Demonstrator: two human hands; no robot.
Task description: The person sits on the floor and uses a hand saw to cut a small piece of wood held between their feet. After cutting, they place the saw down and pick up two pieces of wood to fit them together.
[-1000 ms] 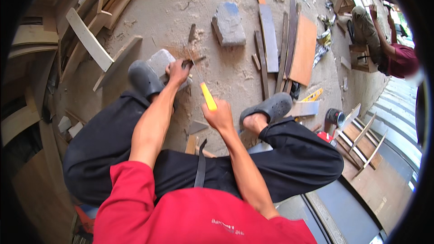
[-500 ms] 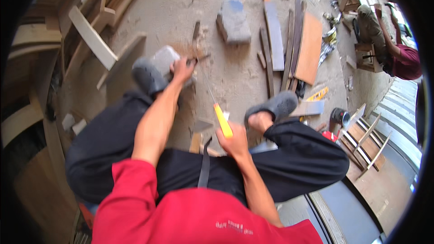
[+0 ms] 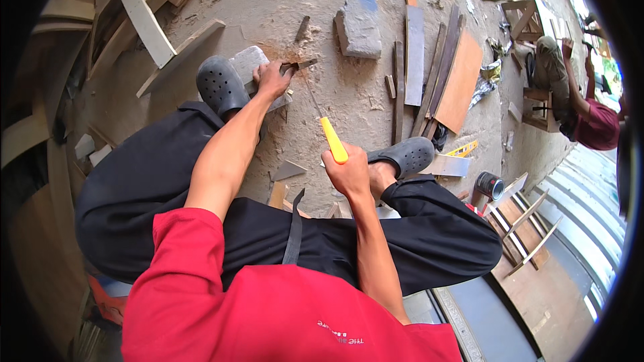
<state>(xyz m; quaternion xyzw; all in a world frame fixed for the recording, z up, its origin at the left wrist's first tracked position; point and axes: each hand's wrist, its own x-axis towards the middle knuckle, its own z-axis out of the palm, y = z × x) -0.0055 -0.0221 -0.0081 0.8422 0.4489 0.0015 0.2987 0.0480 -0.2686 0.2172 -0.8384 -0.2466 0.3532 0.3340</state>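
My right hand (image 3: 349,171) is closed round the yellow handle of a handsaw (image 3: 333,141). Its thin blade points away from me, and the far end reaches the dark wood piece. Ahead and to the left, my left hand (image 3: 272,80) grips this small dark wood piece (image 3: 306,64), whose end sticks out to the right of the fingers. Beneath that hand lies a pale grey block (image 3: 248,60), beside my left clog (image 3: 221,84). Reddish sawdust is scattered on the ground near the block. Fingers partly hide the wood.
A rough concrete block (image 3: 359,30) stands ahead. Several boards (image 3: 414,60) lie to the right, with a yellow level (image 3: 463,149) and a can (image 3: 490,186) nearer. Wooden frames (image 3: 144,17) crowd the left. Another person (image 3: 594,124) sits at far right, holding a hammer.
My right hand and the saw have moved forward, away from me. My left hand still holds the wood at the block. The whole view has shifted slightly.
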